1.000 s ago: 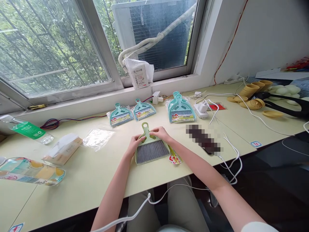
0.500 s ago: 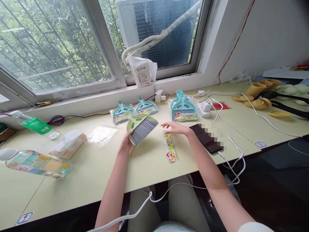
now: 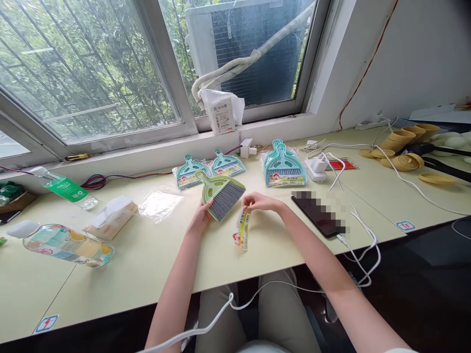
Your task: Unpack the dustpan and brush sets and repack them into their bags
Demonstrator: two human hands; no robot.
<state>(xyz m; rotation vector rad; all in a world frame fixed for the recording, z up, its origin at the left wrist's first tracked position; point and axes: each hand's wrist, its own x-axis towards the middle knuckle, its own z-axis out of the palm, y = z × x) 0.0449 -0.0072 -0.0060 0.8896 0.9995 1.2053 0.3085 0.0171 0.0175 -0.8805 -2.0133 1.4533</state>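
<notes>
My left hand (image 3: 200, 219) grips a small green dustpan with a grey-bristled brush in it (image 3: 221, 192), held tilted above the pale yellow table (image 3: 147, 264). My right hand (image 3: 259, 201) pinches the top of a printed paper label (image 3: 242, 229), which hangs down from my fingers just right of the brush. An empty clear plastic bag (image 3: 159, 204) lies to the left of my left hand.
Bagged teal dustpan sets lie at the back: two (image 3: 209, 168) side by side and a stack (image 3: 284, 166). A phone (image 3: 318, 213) with a white cable sits to the right, a charger (image 3: 317, 168) behind it. Bottles (image 3: 66, 244) and a small box (image 3: 110, 223) lie left; yellow cups (image 3: 399, 142) far right.
The left hand lifted the green dustpan and brush off the table and tilted them. The right hand let go of the brush, reached to the label and picked it up.
</notes>
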